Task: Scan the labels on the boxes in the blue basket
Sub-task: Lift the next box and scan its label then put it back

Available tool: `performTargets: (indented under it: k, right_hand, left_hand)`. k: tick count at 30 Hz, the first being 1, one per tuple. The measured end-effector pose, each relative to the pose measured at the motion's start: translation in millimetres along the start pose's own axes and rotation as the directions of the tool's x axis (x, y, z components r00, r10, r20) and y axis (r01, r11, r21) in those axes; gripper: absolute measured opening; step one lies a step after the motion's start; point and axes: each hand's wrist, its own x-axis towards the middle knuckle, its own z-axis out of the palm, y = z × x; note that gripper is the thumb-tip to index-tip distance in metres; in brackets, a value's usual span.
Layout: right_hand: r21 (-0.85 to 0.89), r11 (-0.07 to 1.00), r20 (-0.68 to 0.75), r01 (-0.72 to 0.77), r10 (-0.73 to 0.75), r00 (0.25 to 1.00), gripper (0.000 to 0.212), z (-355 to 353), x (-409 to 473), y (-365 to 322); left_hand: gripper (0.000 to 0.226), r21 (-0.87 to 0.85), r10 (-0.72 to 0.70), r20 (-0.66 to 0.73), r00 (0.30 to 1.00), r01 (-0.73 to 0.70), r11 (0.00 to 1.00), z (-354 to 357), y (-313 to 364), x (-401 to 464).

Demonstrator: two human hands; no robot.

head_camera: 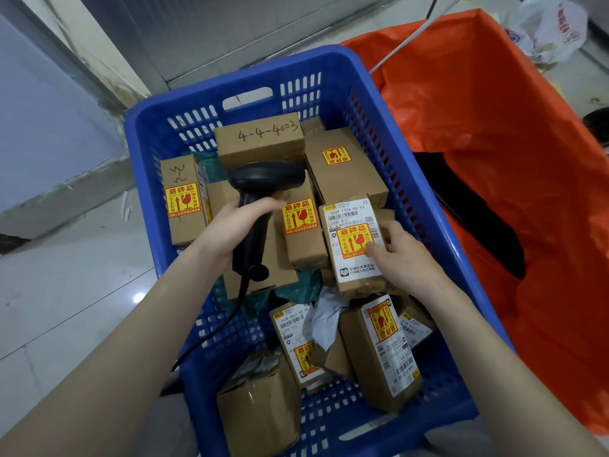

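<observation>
Right now the left hand (230, 230) is clamped on the black scanner (260, 196) mid-basket, the right hand (400, 255) clasps a labelled box (354, 245) at three o'clock in the blue basket (211, 94), so next, probably, the scanner swings onto that label.

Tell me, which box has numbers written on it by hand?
The box at the far end of the blue basket, just beyond the scanner's head. It reads "4-4-4003" in marker and shows no fragile sticker.
</observation>
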Motion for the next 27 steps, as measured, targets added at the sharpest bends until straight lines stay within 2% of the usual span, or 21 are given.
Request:
performTargets:
  k: [2, 4, 7, 9, 11, 13, 19, 23, 27]
  right_hand:
    - [0.025, 1.000, 0.008, -0.008, 0.007, 1.000, 0.049, 2, 2, 1]
    - [0.017, 1.000, -0.051, 0.011, -0.010, 0.999, 0.053, 2, 1, -1]
    - [0.078, 0.983, -0.223, 0.166, -0.145, 0.964, 0.059, 0, -2, -12]
    - [0.163, 0.953, -0.265, 0.256, -0.208, 0.942, 0.059, 2, -6, -23]
    - [0.279, 0.917, -0.213, 0.284, -0.230, 0.950, 0.059, 10, -10, -33]
    - [0.375, 0.886, -0.116, 0.273, -0.248, 0.962, 0.061, 22, -12, -41]
    - [0.517, 0.833, 0.034, 0.200, -0.253, 0.967, 0.062, 40, -9, -53]
    - [0.539, 0.820, 0.055, 0.195, -0.265, 0.963, 0.062, 42, -10, -56]
    - [0.528, 0.819, 0.012, 0.223, -0.270, 0.963, 0.069, 39, -10, -57]
  left_hand:
    - [0.049, -0.010, -0.010, 0.007, 1.000, 0.010, 1.000, -1, -1, 1]
    - [0.053, -0.025, -0.015, 0.012, 1.000, 0.016, 1.000, -2, -3, 2]
    - [0.071, -0.036, -0.020, 0.019, 1.000, 0.020, 0.999, -3, -5, 3]
    - [0.084, -0.043, -0.037, 0.047, 0.998, 0.039, 0.998, -2, -6, 3]
    - [0.085, -0.047, -0.053, 0.076, 0.996, 0.056, 0.997, 1, -8, 3]
    - [0.074, -0.042, -0.057, 0.084, 0.995, 0.060, 0.997, 4, -10, 3]
    - [0.066, -0.055, -0.067, 0.112, 0.991, 0.073, 0.996, 7, -10, 2]
    - [0.053, -0.088, -0.073, 0.148, 0.986, 0.087, 0.992, 9, -8, 0]
    - [0.047, -0.091, -0.031, 0.159, 0.987, 0.046, 0.995, 12, 1, -7]
